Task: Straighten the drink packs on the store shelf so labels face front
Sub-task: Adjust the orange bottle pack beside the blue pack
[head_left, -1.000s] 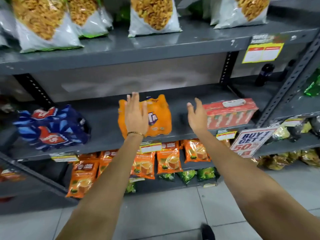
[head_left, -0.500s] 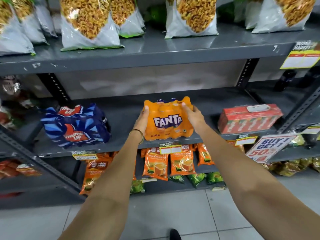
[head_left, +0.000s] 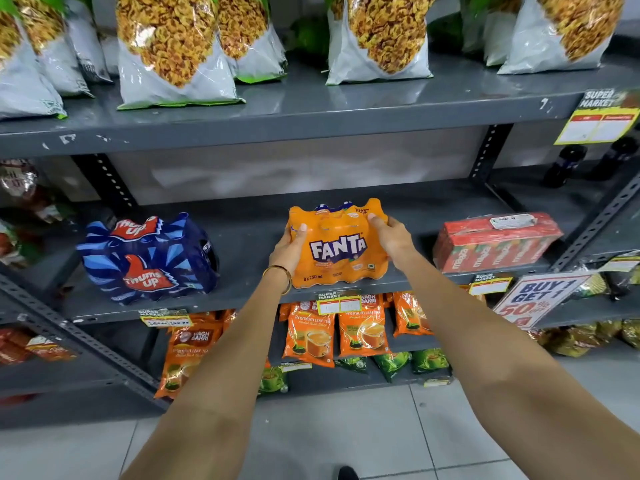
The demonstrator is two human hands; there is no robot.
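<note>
An orange Fanta pack (head_left: 341, 251) stands at the front edge of the grey middle shelf (head_left: 242, 237), its label facing me. My left hand (head_left: 289, 249) grips its left side, thumb on the front face. My right hand (head_left: 393, 237) holds its upper right corner. To the left sits a blue Thums Up pack (head_left: 149, 259), angled, with its label toward the front. To the right lies a red Maaza pack (head_left: 495, 241) on its side, slightly turned.
Snack bags (head_left: 173, 50) line the upper shelf. Orange tea pouches (head_left: 308, 332) hang below the middle shelf. A "Buy 1 Get 1" sign (head_left: 535, 299) sticks out at the right. Dark bottles (head_left: 562, 166) stand at the far right back.
A second ago my hands were reaching over the Fanta pack with its label turned away. Both hands have gripped it, turned the label to the front and brought it to the shelf's front edge.
</note>
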